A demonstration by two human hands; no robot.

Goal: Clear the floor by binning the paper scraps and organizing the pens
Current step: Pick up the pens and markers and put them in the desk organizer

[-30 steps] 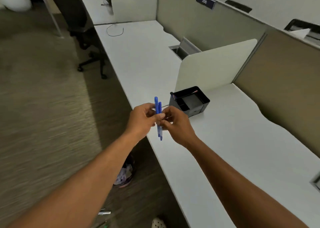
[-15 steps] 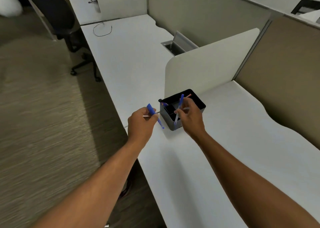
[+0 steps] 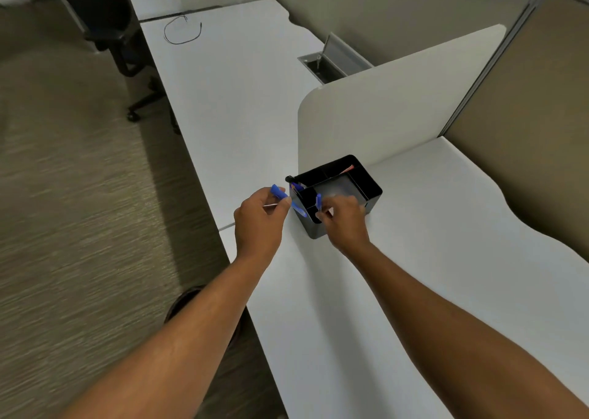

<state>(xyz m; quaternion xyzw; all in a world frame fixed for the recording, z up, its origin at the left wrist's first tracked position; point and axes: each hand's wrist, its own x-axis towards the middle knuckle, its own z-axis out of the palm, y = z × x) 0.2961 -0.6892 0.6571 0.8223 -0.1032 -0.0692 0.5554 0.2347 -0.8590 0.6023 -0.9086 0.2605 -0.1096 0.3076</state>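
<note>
left hand (image 3: 259,219) pinches a blue pen (image 3: 288,200) between thumb and fingertips, long axis slanting down-right toward the black organizer (image 3: 366,184). right hand (image 3: 342,219) grips a second pen (image 3: 318,202), near upright, tip down in the organizer's near compartment. organizer stands on the white desk (image 3: 414,275), a divider panel (image 3: 382,109) just behind.

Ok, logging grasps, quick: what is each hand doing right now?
Left hand: holds a blue pen.
Right hand: pinches another blue pen, lowering it into the black organizer.
</note>
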